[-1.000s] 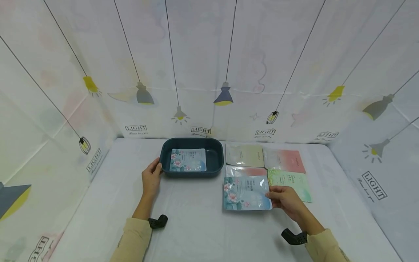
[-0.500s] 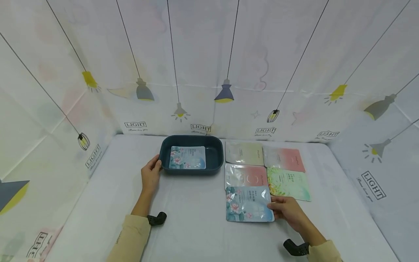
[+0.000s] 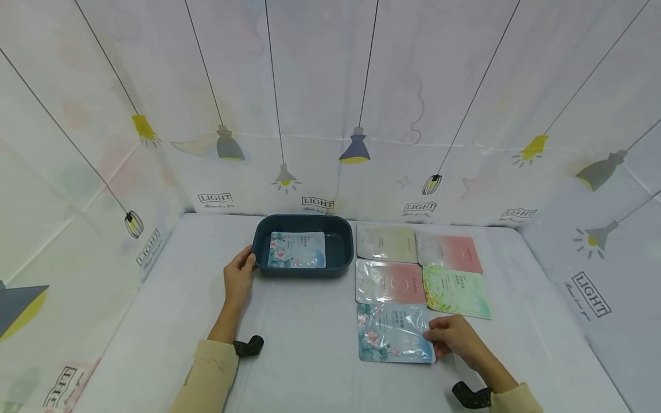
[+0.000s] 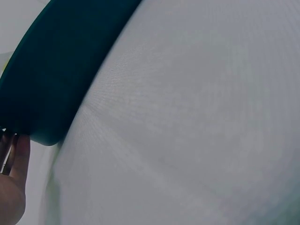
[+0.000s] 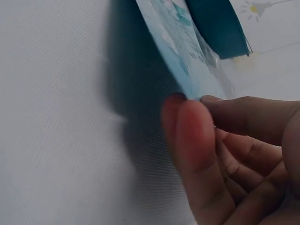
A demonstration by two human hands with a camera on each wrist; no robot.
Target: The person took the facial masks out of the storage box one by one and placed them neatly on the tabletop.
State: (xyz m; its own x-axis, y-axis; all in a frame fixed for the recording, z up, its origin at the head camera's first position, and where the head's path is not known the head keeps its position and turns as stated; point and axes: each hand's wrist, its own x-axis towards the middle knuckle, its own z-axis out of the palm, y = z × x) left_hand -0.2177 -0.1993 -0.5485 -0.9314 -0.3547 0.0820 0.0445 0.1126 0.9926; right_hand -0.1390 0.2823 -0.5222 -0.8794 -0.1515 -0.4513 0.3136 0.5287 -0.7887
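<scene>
My right hand (image 3: 457,342) pinches the right edge of a blue floral face mask packet (image 3: 393,335) between thumb and fingers. In the right wrist view the packet (image 5: 180,51) is tilted, its edge casting a shadow on the white cloth. My left hand (image 3: 239,279) rests against the left end of a dark teal rectangular container (image 3: 341,267). The left wrist view has its fingers (image 4: 21,152) fairly straight against the outer wall of the container (image 4: 61,61). Inside the container lies another blue floral packet (image 3: 296,250).
Right of the container lie a beige packet (image 3: 386,243), two pink-and-silver packets, one at the far right (image 3: 449,253) and one nearer (image 3: 389,282), and a green packet (image 3: 457,291). A lamp-printed backdrop (image 3: 387,115) rises behind the white-covered table (image 3: 289,344).
My right hand has drawn the blue floral packet toward me, uncovering the nearer pink-and-silver packet. My left hand stays at the container's end.
</scene>
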